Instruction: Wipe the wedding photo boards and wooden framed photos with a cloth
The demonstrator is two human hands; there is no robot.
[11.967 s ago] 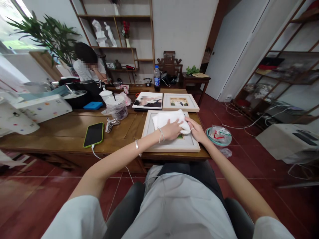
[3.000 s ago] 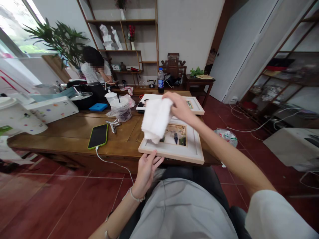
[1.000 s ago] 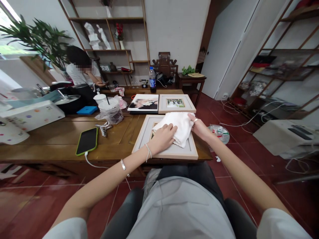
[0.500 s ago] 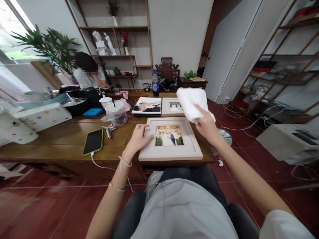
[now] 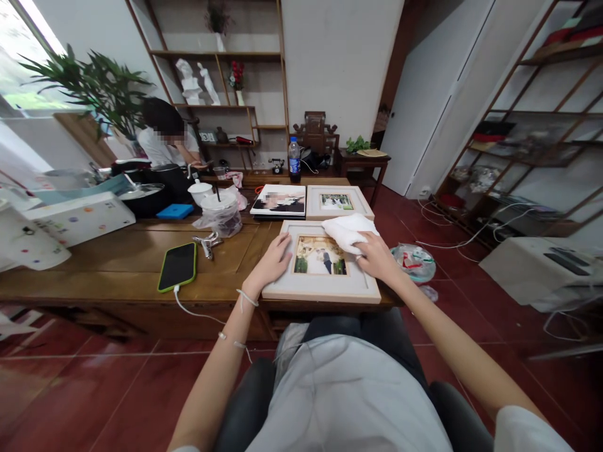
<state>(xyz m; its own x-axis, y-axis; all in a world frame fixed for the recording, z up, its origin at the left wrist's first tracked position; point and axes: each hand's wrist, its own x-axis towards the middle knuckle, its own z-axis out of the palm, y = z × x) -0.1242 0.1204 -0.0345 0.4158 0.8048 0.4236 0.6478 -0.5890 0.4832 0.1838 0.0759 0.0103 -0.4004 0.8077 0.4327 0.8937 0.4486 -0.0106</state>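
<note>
A picture frame (image 5: 325, 289) with a pale wooden edge lies flat near the table's front edge, a wedding photo (image 5: 321, 256) at its centre. My left hand (image 5: 272, 262) rests on its left side, fingers stretched over the border and nothing held. In my right hand (image 5: 375, 254) is a folded white cloth (image 5: 347, 231), pressed on the upper right part of the frame. The cloth hides that corner and touches the photo's edge. Just behind lie a second picture frame (image 5: 360, 201) and a photo album (image 5: 279, 199) with a white and dark cover.
On the wooden table (image 5: 226, 267), a phone (image 5: 178, 267) charges by a white cable, near a bagged drink cup (image 5: 221, 210) and a blue box (image 5: 174, 211). A bottle (image 5: 294, 160) stands at the back. A person (image 5: 164, 135) sits far left. A bin (image 5: 414, 262) is on the floor.
My right hand has brought the cloth down and left from the air onto the frame, uncovering the rear frame. My left hand has shifted slightly, staying on the left border.
</note>
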